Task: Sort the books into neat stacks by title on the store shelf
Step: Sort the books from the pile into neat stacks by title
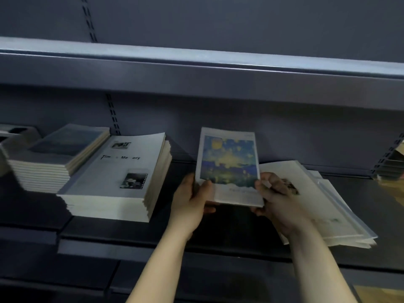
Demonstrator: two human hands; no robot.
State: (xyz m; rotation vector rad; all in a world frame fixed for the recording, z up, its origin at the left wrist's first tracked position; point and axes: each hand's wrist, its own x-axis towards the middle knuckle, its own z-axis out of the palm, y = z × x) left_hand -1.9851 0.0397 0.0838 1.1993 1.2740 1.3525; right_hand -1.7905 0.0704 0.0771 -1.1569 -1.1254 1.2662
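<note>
Head view has the starry painted book [228, 165] held upright over the shelf [240, 226], my left hand [192, 200] and right hand [275, 197] each gripping a lower corner, fingers curled behind and thumbs on the cover. I judge this is mid-sort: no stack of this title shows, so next I would lay it flat in the bare gap below. I count one book in hand, two neat stacks to the left, the Time Memory stack [115, 178] and the dark-cover stack [56, 158], and one fanned loose pile [323, 204] under my right wrist
</note>
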